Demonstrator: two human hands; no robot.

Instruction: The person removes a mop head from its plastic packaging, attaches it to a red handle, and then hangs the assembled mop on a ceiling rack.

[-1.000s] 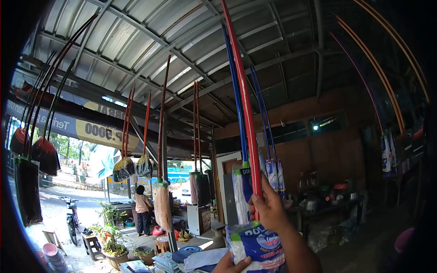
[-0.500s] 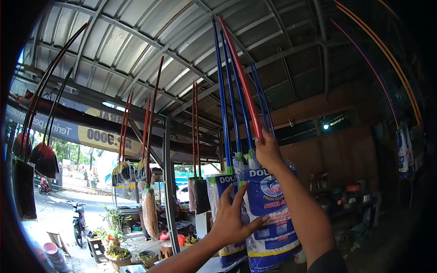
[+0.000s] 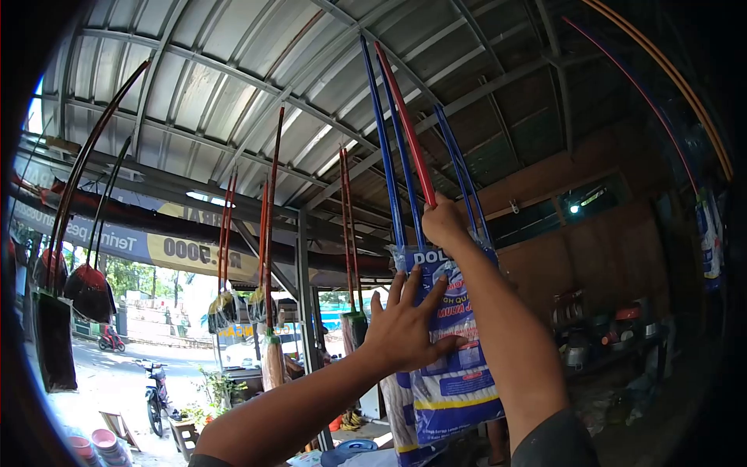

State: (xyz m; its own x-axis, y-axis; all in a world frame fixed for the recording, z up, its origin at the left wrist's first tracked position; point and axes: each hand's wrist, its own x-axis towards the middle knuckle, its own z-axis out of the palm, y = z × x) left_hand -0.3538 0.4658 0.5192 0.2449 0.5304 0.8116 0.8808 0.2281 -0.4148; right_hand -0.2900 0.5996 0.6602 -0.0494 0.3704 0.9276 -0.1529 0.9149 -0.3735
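The red mop handle (image 3: 406,126), near centre, is clamped in the grip of the right hand (image 3: 445,223); the left hand (image 3: 405,331) spreads, fingers apart, before a bagged mop (image 3: 455,381). A firm hold should best clear the blue handles (image 3: 381,140) just left.

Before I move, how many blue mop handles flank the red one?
4: two blue handles left of the red handle, another two right of it; overlaps may hide more.

Right hand (image 3: 443,223): is gripping a red pole (image 3: 406,128) reaching twelve o'clock.
Left hand (image 3: 403,331): is spreading over the blue-and-white packet (image 3: 461,387), five o'clock.
Dark motorbike (image 3: 156,398): is standing, eight o'clock.
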